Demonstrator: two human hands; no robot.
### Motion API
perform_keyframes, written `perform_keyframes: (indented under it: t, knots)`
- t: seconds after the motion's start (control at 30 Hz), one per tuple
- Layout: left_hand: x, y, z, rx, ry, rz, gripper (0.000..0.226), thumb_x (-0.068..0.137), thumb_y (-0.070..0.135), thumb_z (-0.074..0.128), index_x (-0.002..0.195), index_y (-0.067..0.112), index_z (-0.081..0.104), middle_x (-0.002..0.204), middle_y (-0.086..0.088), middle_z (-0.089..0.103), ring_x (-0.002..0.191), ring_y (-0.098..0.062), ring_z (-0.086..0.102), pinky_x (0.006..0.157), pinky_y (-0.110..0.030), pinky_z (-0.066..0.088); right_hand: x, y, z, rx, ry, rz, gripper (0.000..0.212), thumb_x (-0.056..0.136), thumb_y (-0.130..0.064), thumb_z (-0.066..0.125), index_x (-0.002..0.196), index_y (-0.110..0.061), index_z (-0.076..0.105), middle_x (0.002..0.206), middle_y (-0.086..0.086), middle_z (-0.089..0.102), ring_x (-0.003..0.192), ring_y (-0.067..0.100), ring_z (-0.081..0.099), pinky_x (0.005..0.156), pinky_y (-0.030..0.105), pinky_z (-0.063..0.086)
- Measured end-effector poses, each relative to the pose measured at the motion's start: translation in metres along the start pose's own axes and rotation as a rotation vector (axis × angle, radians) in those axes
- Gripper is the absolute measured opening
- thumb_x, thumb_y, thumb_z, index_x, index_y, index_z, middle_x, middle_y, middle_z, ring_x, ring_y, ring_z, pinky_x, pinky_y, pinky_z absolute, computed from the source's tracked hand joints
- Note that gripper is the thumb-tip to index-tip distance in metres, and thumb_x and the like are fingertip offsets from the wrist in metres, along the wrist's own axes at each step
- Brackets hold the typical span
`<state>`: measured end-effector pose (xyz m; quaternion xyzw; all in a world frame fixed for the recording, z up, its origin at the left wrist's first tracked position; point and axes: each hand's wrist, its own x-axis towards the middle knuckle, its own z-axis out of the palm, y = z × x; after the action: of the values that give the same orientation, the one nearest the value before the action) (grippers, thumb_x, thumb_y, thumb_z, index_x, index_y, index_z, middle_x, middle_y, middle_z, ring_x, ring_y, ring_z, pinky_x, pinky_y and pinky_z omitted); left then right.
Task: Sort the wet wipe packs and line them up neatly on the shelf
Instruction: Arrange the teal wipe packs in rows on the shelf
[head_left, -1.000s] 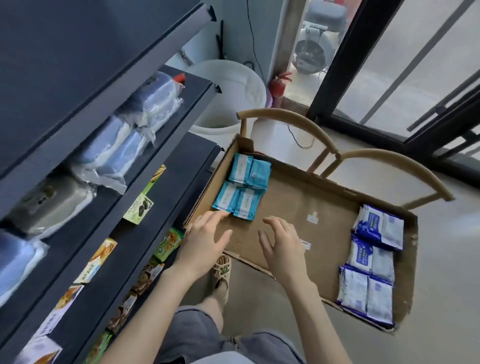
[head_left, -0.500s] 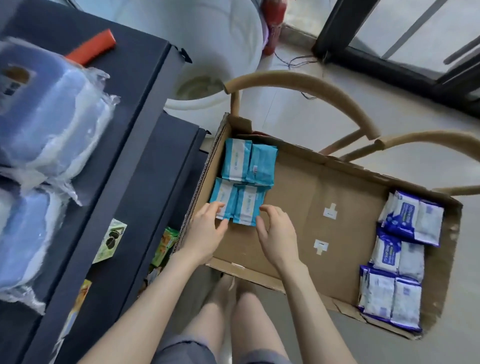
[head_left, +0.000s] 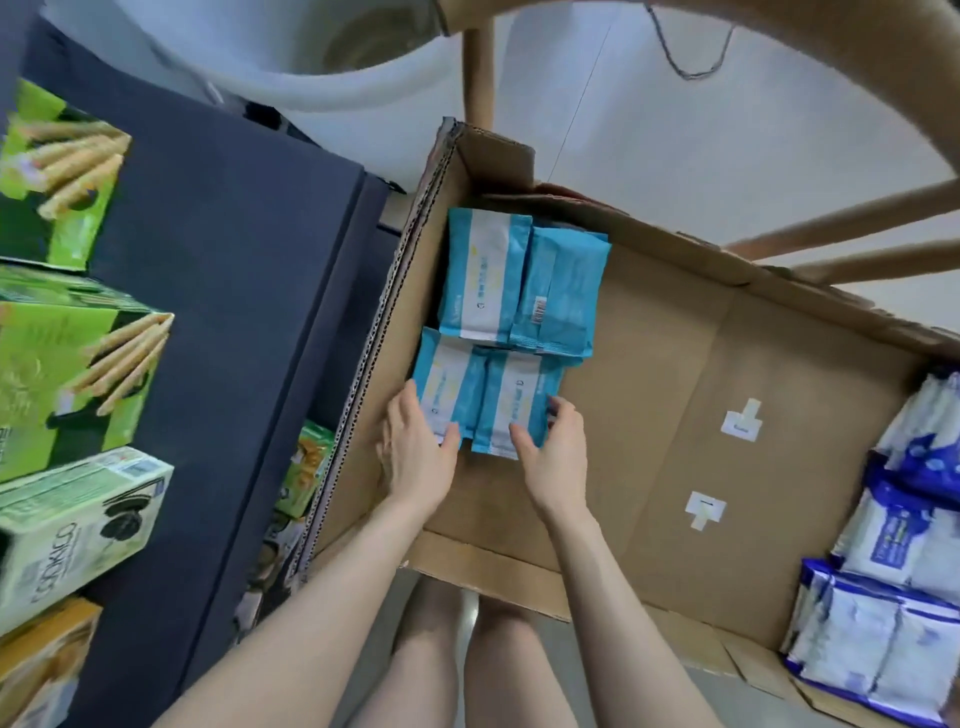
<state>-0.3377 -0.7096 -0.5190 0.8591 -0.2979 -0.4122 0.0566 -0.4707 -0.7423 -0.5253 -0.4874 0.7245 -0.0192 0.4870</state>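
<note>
Several light-blue wet wipe packs lie flat in the left end of an open cardboard box (head_left: 649, 415). My left hand (head_left: 415, 447) grips the near left blue pack (head_left: 444, 382), thumb on top and fingers at its outer edge. My right hand (head_left: 553, 447) grips the near right blue pack (head_left: 511, 397) the same way from its right side. Two more blue packs (head_left: 519, 280) lie just beyond them, untouched. Dark-blue-and-white wet wipe packs (head_left: 893, 561) are stacked along the box's right end.
A dark shelf (head_left: 223, 291) runs along the left, holding green snack boxes (head_left: 67, 364) on its near part. The box rests on a wooden chair (head_left: 831, 218). A white bucket (head_left: 291, 57) stands behind the shelf. My bare legs are below the box.
The view dropped and moved closer to the box. Both hands went from hovering short of the near blue packs to closing on them, one from each side.
</note>
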Motion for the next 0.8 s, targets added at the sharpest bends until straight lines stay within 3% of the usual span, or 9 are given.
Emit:
perform_keyframes:
  t: [0.17,0.27,0.37,0.43,0.53,0.67,0.8]
  knots:
    - [0.013,-0.005,0.026,0.037,0.140,-0.023,0.071,0.091,0.030,0.059,0.146,0.004,0.023,0.138,-0.016,0.036,0.125,-0.032,0.035,0.099,-0.041,0.029,0.025,0.014,0.016,0.075,0.122,0.063,0.056,0.080,-0.024,0.074,0.124,-0.006,0.045,0.121,0.008,0.045,0.109,0.025,0.051,0.095,0.039,0.044]
    - [0.015,-0.005,0.030,0.031,0.145,-0.008,0.066,0.091,0.029,0.059,0.142,0.001,0.029,0.130,-0.017,0.038,0.117,-0.032,0.036,0.096,-0.034,0.028,0.026,0.015,0.021,0.109,0.182,0.062,0.052,0.079,-0.021,0.076,0.116,-0.004,0.046,0.114,0.006,0.042,0.101,0.021,0.050,0.090,0.032,0.043]
    - [0.016,-0.007,0.032,0.005,0.148,0.010,0.055,0.088,0.027,0.065,0.130,0.000,0.043,0.125,-0.017,0.040,0.113,-0.032,0.039,0.092,-0.032,0.030,0.023,0.013,0.026,0.166,0.185,0.102,0.045,0.081,-0.020,0.073,0.114,-0.004,0.047,0.112,0.005,0.046,0.093,0.014,0.047,0.083,0.024,0.039]
    - [0.014,-0.006,0.031,-0.035,0.158,0.009,0.049,0.084,0.024,0.069,0.120,0.001,0.045,0.122,-0.016,0.042,0.111,-0.031,0.042,0.087,-0.029,0.031,0.024,0.012,0.027,0.227,0.166,0.145,0.040,0.081,-0.021,0.073,0.111,-0.007,0.050,0.110,0.005,0.054,0.094,0.017,0.053,0.086,0.031,0.044]
    - [0.012,0.000,0.025,-0.216,0.141,-0.053,0.045,0.082,0.014,0.071,0.115,0.003,0.043,0.116,-0.013,0.052,0.096,-0.021,0.047,0.070,-0.015,0.029,0.025,0.013,0.024,0.279,0.116,0.182,0.024,0.080,-0.022,0.072,0.096,-0.011,0.058,0.100,0.011,0.063,0.085,0.021,0.058,0.080,0.036,0.049]
    - [0.000,0.005,0.013,-0.391,0.145,-0.085,0.036,0.080,0.013,0.073,0.110,0.008,0.055,0.097,0.000,0.059,0.095,-0.020,0.051,0.065,-0.017,0.034,0.008,0.012,0.011,0.387,0.083,0.157,0.013,0.081,-0.021,0.071,0.087,-0.015,0.061,0.092,0.007,0.067,0.083,0.023,0.062,0.082,0.041,0.052]
    - [-0.032,0.000,-0.007,-0.631,0.166,-0.087,0.012,0.080,0.007,0.072,0.088,0.005,0.064,0.085,-0.003,0.066,0.068,-0.010,0.058,0.052,-0.009,0.043,-0.034,0.009,-0.011,0.524,0.054,0.116,0.012,0.085,-0.021,0.070,0.085,-0.022,0.058,0.087,-0.001,0.071,0.080,0.016,0.065,0.080,0.042,0.052]
